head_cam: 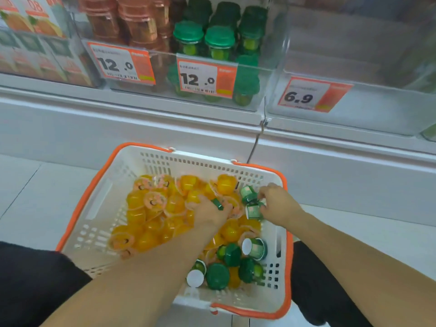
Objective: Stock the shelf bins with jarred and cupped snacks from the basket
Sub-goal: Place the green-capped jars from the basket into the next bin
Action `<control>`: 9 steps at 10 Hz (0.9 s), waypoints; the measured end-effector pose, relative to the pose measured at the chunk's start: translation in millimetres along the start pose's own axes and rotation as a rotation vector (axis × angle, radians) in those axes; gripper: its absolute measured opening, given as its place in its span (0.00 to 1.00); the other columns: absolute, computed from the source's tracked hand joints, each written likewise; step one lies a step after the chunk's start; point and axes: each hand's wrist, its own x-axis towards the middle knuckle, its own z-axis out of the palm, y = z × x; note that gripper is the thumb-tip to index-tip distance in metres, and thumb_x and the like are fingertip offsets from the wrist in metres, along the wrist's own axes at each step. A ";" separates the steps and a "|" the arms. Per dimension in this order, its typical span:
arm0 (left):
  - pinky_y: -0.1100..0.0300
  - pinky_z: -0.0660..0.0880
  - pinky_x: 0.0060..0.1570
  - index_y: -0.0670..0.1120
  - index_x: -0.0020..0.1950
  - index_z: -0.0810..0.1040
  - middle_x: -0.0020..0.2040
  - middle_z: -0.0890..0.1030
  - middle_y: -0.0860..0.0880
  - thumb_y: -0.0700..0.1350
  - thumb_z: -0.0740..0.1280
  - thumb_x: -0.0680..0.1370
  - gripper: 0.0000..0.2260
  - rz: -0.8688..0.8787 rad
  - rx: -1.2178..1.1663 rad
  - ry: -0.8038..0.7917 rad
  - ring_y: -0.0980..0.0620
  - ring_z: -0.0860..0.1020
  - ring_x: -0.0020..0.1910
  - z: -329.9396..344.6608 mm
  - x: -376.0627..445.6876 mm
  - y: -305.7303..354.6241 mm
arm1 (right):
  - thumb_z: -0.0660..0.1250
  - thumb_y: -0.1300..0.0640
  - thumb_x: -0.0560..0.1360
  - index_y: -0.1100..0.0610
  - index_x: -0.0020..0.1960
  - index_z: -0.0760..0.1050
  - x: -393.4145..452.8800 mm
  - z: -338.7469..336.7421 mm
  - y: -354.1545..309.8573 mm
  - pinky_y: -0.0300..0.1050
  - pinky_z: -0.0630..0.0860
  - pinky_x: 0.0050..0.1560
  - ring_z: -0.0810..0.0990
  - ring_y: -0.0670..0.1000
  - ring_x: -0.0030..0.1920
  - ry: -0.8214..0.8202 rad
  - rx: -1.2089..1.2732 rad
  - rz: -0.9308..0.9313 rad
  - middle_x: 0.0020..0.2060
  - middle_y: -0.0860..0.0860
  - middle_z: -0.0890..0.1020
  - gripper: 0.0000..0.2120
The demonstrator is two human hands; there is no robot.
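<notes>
A white basket with an orange rim (99, 194) sits on the floor below me, filled with several orange jelly cups (151, 220) and green-lidded jars (217, 276). My left hand (210, 213) reaches into the pile and grips a small green cup (218, 204). At the basket's right wall my right hand (277, 204) holds green cups (251, 202) in its curled fingers. Above, a clear shelf bin (266, 74) holds several green-lidded jars (205, 41). The bin to its right (368, 114), tagged 6.9, shows nothing inside.
Brown-lidded jars (132, 22) fill the bin at left, tagged 12.0. Orange-printed boxes (30, 20) stand at the far left. A white shelf ledge (141, 123) runs between bins and basket. My dark-clothed knees (35, 279) flank the basket on the white floor.
</notes>
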 end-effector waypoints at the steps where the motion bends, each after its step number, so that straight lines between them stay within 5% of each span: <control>1: 0.55 0.71 0.43 0.41 0.73 0.56 0.70 0.58 0.35 0.59 0.68 0.78 0.35 -0.103 -0.087 0.048 0.39 0.76 0.57 14.1 10.6 9.3 | 0.66 0.63 0.77 0.56 0.67 0.72 10.6 8.3 -1.9 0.47 0.79 0.59 0.78 0.52 0.55 -0.016 -0.048 0.015 0.61 0.54 0.74 0.19; 2: 0.53 0.73 0.42 0.42 0.69 0.61 0.69 0.59 0.36 0.55 0.71 0.76 0.30 -0.102 -0.136 0.099 0.39 0.77 0.53 20.9 17.3 2.4 | 0.63 0.63 0.80 0.58 0.67 0.70 21.5 13.3 -5.0 0.52 0.78 0.60 0.77 0.55 0.57 -0.053 -0.082 -0.012 0.63 0.56 0.75 0.17; 3: 0.53 0.74 0.52 0.43 0.65 0.66 0.69 0.62 0.37 0.52 0.72 0.75 0.25 -0.082 -0.175 0.058 0.39 0.75 0.57 16.7 17.2 -13.0 | 0.65 0.63 0.79 0.56 0.69 0.69 28.6 14.5 -2.8 0.52 0.77 0.62 0.77 0.55 0.60 -0.058 -0.154 -0.020 0.64 0.55 0.75 0.19; 4: 0.47 0.79 0.56 0.47 0.56 0.71 0.60 0.74 0.42 0.50 0.69 0.76 0.13 -0.074 -0.374 -0.040 0.44 0.77 0.52 -1.7 17.6 -32.7 | 0.66 0.60 0.79 0.53 0.70 0.68 35.6 13.9 -2.5 0.51 0.79 0.61 0.78 0.53 0.59 -0.070 -0.225 0.004 0.64 0.53 0.76 0.20; 5: 0.49 0.81 0.45 0.44 0.61 0.73 0.56 0.78 0.41 0.45 0.62 0.81 0.11 -0.224 -0.740 -0.358 0.42 0.81 0.48 -31.4 6.7 -50.6 | 0.57 0.59 0.83 0.58 0.64 0.74 42.0 11.3 -4.5 0.56 0.77 0.59 0.79 0.58 0.56 -0.094 -0.152 0.013 0.59 0.57 0.79 0.13; 6: 0.53 0.75 0.40 0.41 0.63 0.75 0.55 0.80 0.39 0.46 0.57 0.80 0.16 -0.280 -0.978 -0.597 0.43 0.80 0.44 -58.6 -7.3 -68.8 | 0.52 0.56 0.84 0.61 0.62 0.75 41.8 6.2 -7.8 0.57 0.74 0.57 0.77 0.62 0.56 -0.097 -0.144 0.015 0.57 0.60 0.79 0.16; 8: 0.54 0.77 0.42 0.41 0.58 0.79 0.47 0.82 0.39 0.51 0.55 0.83 0.18 -0.223 -1.019 -0.707 0.45 0.79 0.43 -109.4 -21.0 -65.0 | 0.61 0.56 0.79 0.59 0.63 0.72 18.9 -15.3 -48.3 0.50 0.74 0.48 0.79 0.60 0.54 -0.114 -0.287 -0.068 0.56 0.58 0.78 0.14; 9: 0.54 0.78 0.43 0.41 0.61 0.78 0.45 0.83 0.41 0.55 0.57 0.83 0.20 -0.154 -0.800 -0.757 0.46 0.80 0.42 -136.1 -28.2 -43.8 | 0.63 0.52 0.76 0.56 0.51 0.71 9.5 -50.3 -77.9 0.46 0.74 0.41 0.79 0.55 0.45 -0.126 -0.205 -0.154 0.42 0.52 0.77 0.08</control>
